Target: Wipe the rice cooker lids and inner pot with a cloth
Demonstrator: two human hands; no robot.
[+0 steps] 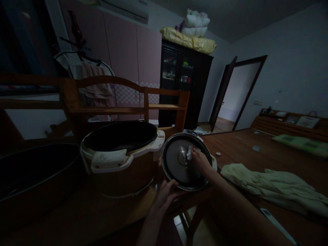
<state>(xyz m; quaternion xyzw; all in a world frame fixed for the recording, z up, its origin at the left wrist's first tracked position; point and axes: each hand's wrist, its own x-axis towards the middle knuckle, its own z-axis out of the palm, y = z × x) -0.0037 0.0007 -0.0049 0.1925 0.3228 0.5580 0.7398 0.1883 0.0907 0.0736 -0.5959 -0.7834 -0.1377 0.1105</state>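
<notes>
A pink wardrobe stands well beyond the fingers of both hands, and a dark glass-fronted cabinet rises behind them too, with yellow and white bundles on top. Nearer, a wooden counter lies below and to the left of the fingers. On it, left of both hands, sits a pale-handled cooker, its dark interior open; farther left of the fingers is a dark open pot, cut off by the view. A pale cloth lies crumpled to the right of the hands. Between the hands, just beside the cooker, is a round lid, its grey face toward the person. The right hand reaches over it, fingers pinched on a white wipe beside the metal centre. The left hand has fingers curled at the lower rim, touching it; how firmly they grip I cannot tell. Smallest is that crumpled wipe, at the right fingertips.
</notes>
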